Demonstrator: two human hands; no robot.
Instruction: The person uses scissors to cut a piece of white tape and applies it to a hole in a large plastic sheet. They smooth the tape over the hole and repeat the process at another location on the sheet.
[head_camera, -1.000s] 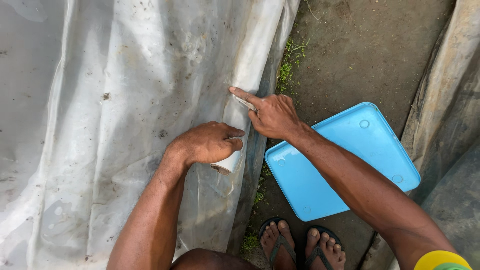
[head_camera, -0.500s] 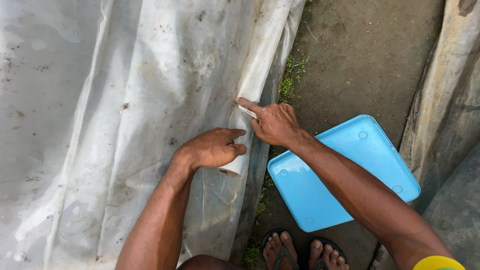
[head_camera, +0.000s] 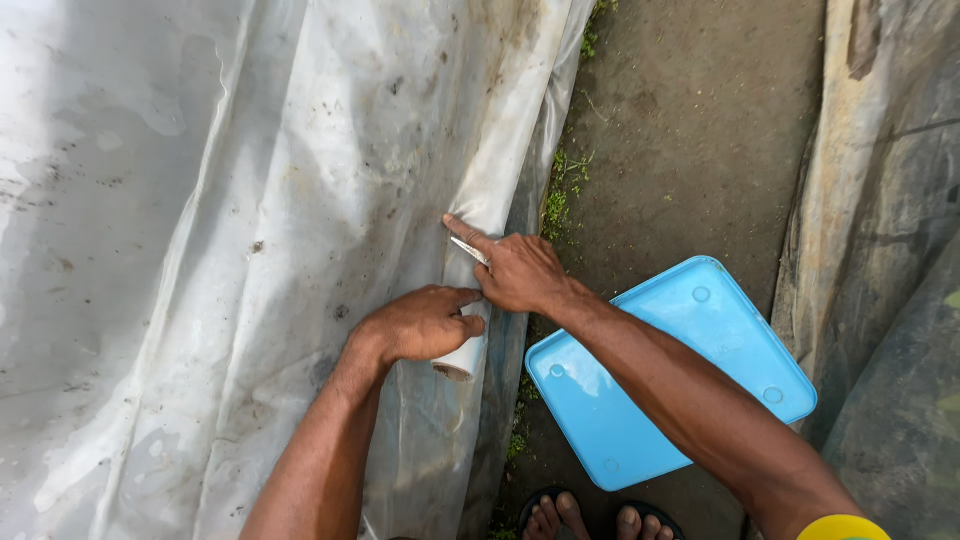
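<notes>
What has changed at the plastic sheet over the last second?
Little. The right hand has slid slightly down the sheet's rolled edge, closing on the left hand, forefinger pressed to the plastic sheet. The left hand keeps gripping the white pipe. The blue tray stays on the ground.

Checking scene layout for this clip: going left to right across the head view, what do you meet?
Dirty white plastic sheet → left hand on a white pipe → right hand → blue tray → grey sheeting at the right edge.
</notes>
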